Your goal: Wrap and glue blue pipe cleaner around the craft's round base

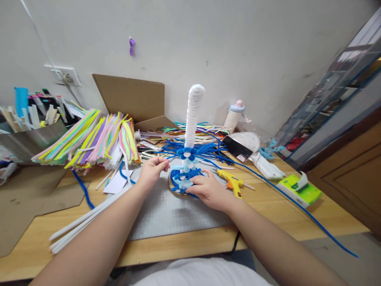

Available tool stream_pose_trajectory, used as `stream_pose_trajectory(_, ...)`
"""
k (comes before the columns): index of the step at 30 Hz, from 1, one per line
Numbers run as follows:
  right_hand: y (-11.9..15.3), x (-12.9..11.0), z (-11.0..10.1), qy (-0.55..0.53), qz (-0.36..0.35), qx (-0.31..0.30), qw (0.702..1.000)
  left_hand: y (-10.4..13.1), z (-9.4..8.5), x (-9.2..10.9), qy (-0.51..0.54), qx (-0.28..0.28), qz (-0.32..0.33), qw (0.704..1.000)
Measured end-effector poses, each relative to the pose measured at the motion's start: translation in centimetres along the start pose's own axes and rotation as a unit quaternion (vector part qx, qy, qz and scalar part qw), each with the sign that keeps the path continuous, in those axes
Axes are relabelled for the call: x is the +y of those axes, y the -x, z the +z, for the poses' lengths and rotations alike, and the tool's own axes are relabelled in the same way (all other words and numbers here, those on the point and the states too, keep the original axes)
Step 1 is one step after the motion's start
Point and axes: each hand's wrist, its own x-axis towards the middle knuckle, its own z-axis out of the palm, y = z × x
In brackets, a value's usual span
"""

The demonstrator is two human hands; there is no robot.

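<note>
A pipe-cleaner ornament (194,119) stands upright on the grey cutting mat (166,216). It has a tall white fuzzy column, dark and light blue flowers with white centres lower down, and a round base. My right hand (210,190) is at the right side of the lower flowers, its curved fingers gripping them near the base. To the left of the ornament, my left hand (153,171) is closed in a pinch, apart from the column. What its fingertips hold, if anything, is too small to make out.
Bundles of coloured pipe cleaners (98,139) lie at left, beside a tool holder (35,139). Loose blue stems (205,153) spread behind the ornament. At right are a yellow glue gun (233,182), a phone (237,148), a tissue pack (299,190) and a bottle (235,115).
</note>
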Motion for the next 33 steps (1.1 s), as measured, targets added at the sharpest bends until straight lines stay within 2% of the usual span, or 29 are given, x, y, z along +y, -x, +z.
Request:
stream_pose_trajectory(5, 0.0, 0.0, 0.0, -0.003, 0.000, 0.001, 1.000, 0.0, 0.0, 0.0, 0.040, -0.026, -0.004, 0.999)
stream_pose_trajectory(12, 0.0, 0.0, 0.1, -0.008, 0.000, 0.002, 1.000, -0.1, 0.1, -0.3, 0.033, 0.007, 0.007, 0.999)
stream_pose_trajectory(14, 0.0, 0.0, 0.1, -0.008, 0.000, 0.003, 1.000, 0.2, 0.2, -0.1, 0.013, 0.017, 0.008, 1.000)
stream_pose_trajectory(17, 0.1, 0.1, 0.1, -0.007, 0.004, 0.004, 1.000, 0.8, 0.4, 0.6, -0.074, 0.032, 0.023, 0.996)
stream_pose_trajectory(21, 0.1, -0.1, 0.2, -0.001, 0.007, 0.007, 1.000, 1.6, 0.5, 1.4, -0.196, -0.002, 0.091, 0.976)
stream_pose_trajectory(25, 0.0, -0.4, 0.2, 0.009, 0.012, 0.017, 1.000, 1.5, 0.7, 1.0, -0.192, -0.018, 0.101, 0.976)
stream_pose_trajectory(33, 0.0, -0.4, 0.2, -0.001, 0.013, 0.017, 1.000, 1.2, 0.6, 0.5, -0.197, 0.038, 0.069, 0.977)
